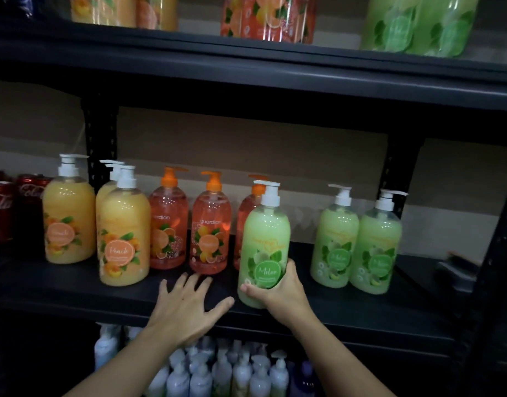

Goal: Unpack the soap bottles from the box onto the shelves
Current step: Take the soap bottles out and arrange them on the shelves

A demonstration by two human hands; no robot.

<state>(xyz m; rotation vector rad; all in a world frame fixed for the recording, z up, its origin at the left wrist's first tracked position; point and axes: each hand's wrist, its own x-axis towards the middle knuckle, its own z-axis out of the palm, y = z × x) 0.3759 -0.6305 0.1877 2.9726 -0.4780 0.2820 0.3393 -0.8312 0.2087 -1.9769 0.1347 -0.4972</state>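
On the shelf (74,287) — right hand (281,296) grips melon bottle (265,239); left hand (183,308) splayed, empty.

The melon bottle (263,239) is pale green with a leafy label (268,269); peach bottles (123,224) are yellow-orange; the citrus bottles (209,224) pink-orange; cans (0,210) red; shelf (74,285) black.

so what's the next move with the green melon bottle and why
Probably slide the green melon pump bottle, gripped by the right hand, right and back beside the two matching green bottles; it is at the front edge of the black shelf, apart from them.
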